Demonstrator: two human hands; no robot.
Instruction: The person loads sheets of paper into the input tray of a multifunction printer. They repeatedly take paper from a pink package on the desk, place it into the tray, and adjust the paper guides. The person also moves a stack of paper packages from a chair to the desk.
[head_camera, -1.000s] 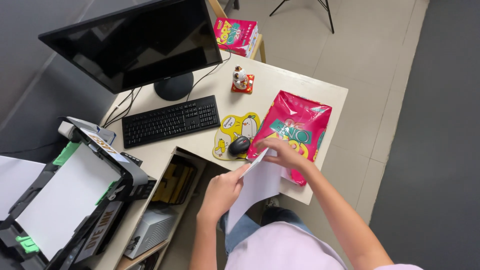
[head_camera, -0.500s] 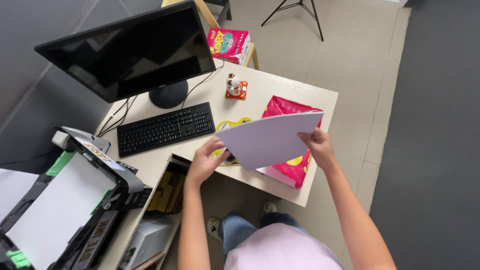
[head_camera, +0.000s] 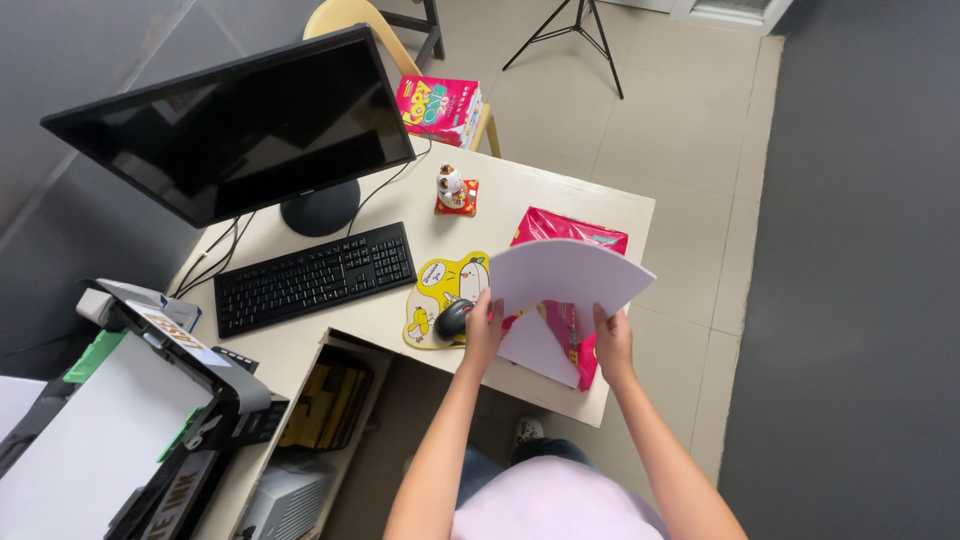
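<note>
White desk surface (head_camera: 560, 190) carried a black flat monitor (head_camera: 225, 125) and a black keyboard (head_camera: 315, 278), and above its near right end a bowed stack of white paper sheets (head_camera: 565, 280) hung over an opened pink paper wrapper (head_camera: 570, 232). Each lower corner was pinched, thumb on top: left hand (head_camera: 484, 330) beside the dark mouse (head_camera: 453, 320), right hand (head_camera: 612, 342) opposite. Done well, I judged, both grips would stay even and low so the sheets kept square, edges aligned
</note>
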